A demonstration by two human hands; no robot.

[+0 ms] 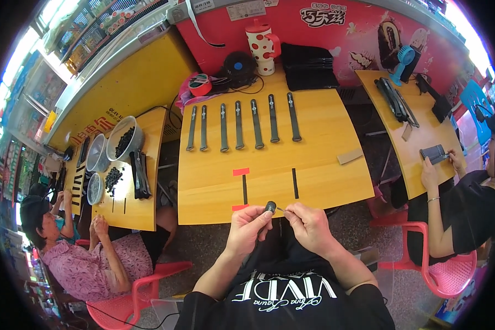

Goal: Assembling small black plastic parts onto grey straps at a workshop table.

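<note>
My left hand [250, 226] is closed on a dark strap, whose rounded black end [270, 207] stands up between thumb and fingers; the rest is mostly hidden in the hand. Close beside it, my right hand [309, 226] pinches something thin and dark that points at the strap's end; its kind is too small to tell. Both hands are just over the near edge of the wooden table [324, 187]. Farther back, several dark grey straps [238, 125] lie in a row. Nearer me are a black strip [245, 190] with red tape at its ends and another black strip [295, 183].
A brown cardboard piece [350, 156] lies at the right. Along the back stand a spotted tumbler [263, 48], a black stack [309, 66] and a red tape roll [200, 85]. Co-workers sit at tables on both sides; the left table holds plastic tubs [127, 137] of black parts.
</note>
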